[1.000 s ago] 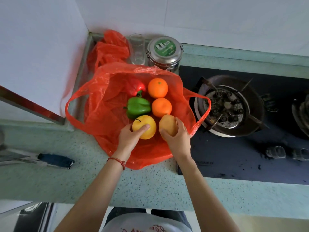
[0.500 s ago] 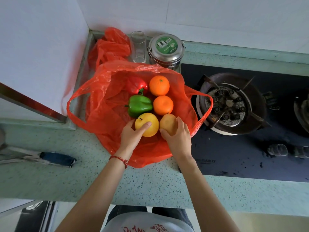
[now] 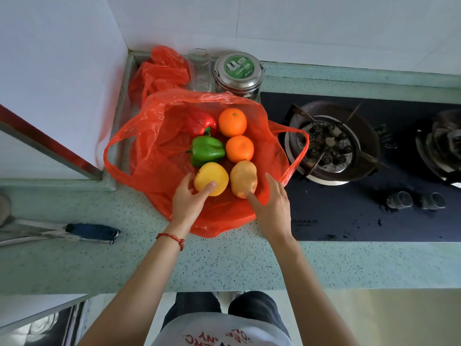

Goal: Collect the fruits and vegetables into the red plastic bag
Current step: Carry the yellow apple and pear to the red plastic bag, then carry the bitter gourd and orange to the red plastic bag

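The speckled green counter [image 3: 224,265] is stretching from the near edge back to the wall, with bare room in front of the bag. A knife with a blue handle [image 3: 92,232] is lying to the left, well away from the hands.

The left hand [image 3: 187,203] is reaching into the red plastic bag [image 3: 154,146]. Its fingers are curling round the near side of the yellow fruit [image 3: 211,178], thumb on the left and a fingertip on the front. The right hand [image 3: 273,208] is lying open now, with fingers spread. One straight finger is touching the near end of the tan fruit [image 3: 243,179]. A second ago this hand was wrapping round that fruit; now it is letting go, and the two hands are sitting further apart.

The bag is lying open on the counter, wide mouth up. Its right handle [image 3: 296,161] is hanging over the edge of the black stove top [image 3: 349,221], near the burner [image 3: 326,146]. Its left handle [image 3: 112,156] is looping toward the wall ledge.

The tan fruit is egg-shaped, with its long way running near to far. Behind the two fruits the green pepper [image 3: 207,150] is lying on its side, stem pointing left. Beside it sits one orange [image 3: 239,149], with another orange [image 3: 232,122] further back, next to the red pepper [image 3: 199,123].

Behind the bag are a crumpled red bag [image 3: 159,73], a clear glass [image 3: 199,68] and a round metal tin [image 3: 239,73] against the wall.
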